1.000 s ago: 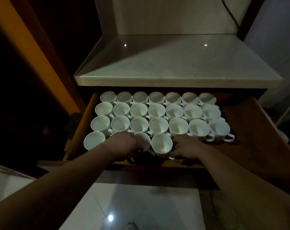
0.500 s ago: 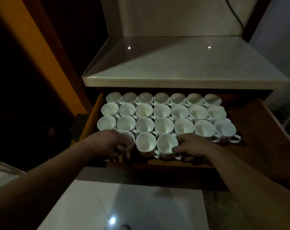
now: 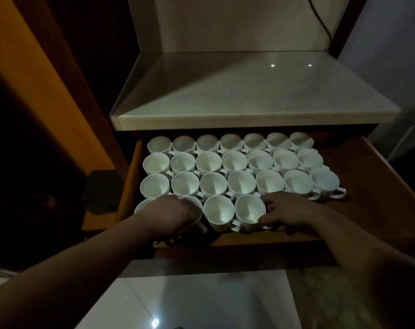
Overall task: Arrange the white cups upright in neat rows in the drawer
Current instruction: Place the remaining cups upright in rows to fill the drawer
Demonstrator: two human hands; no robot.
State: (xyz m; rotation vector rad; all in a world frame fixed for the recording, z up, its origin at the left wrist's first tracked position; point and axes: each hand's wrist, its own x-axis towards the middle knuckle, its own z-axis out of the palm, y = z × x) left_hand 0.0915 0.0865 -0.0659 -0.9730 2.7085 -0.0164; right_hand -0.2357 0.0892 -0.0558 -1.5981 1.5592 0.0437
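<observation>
Several white cups stand upright in rows in the open wooden drawer [image 3: 372,198], three full rows at the back [image 3: 235,161]. The front row holds a few cups on the left side only. My left hand [image 3: 170,216] curls over the second front cup [image 3: 194,206] and grips it, hiding its left side and most of the leftmost cup [image 3: 141,204]. My right hand [image 3: 288,210] lies with spread fingers against the right side of the rightmost front cup [image 3: 249,210]. Between the hands stands another front cup [image 3: 218,212].
A pale stone counter [image 3: 249,91] overhangs the back of the drawer. Bare wood shows in the drawer right of the cups. An orange-brown cabinet side [image 3: 35,74] rises at left. White floor tiles [image 3: 189,302] lie below the drawer front [image 3: 261,241].
My left hand has shifted a cup leftward in the front row and stays curled on it. The right hand has stayed beside the rightmost front cup. The camera has tilted slightly.
</observation>
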